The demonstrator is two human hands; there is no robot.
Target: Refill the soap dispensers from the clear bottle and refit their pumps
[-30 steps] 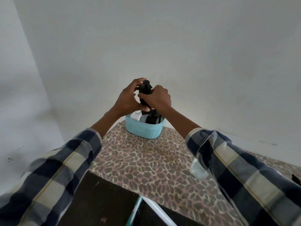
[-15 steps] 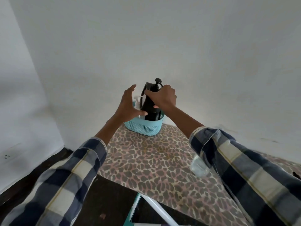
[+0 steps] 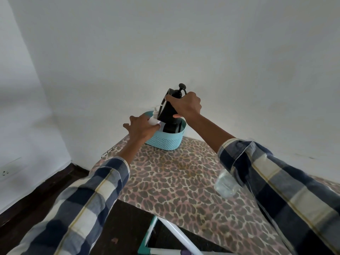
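Note:
A teal perforated basket [image 3: 165, 142] stands at the far end of the leopard-print board [image 3: 176, 181]. My right hand [image 3: 185, 105] grips a black pump dispenser [image 3: 168, 107] by its shoulder, tilted and held just above the basket. Another black dispenser [image 3: 171, 127] sits inside the basket below it. My left hand [image 3: 141, 129] rests at the basket's left rim, fingers around a white dispenser [image 3: 154, 118] whose body is mostly hidden. The clear bottle [image 3: 226, 183] stands on the board under my right sleeve.
White walls close in behind and left of the board. Its left edge [image 3: 112, 150] drops to a dark floor [image 3: 46, 190]. A white and teal frame [image 3: 165, 236] shows under the near edge.
My left hand let go of the black dispenser and dropped to the white dispenser at the basket's left rim. My right hand keeps the black dispenser, tilted, above the basket.

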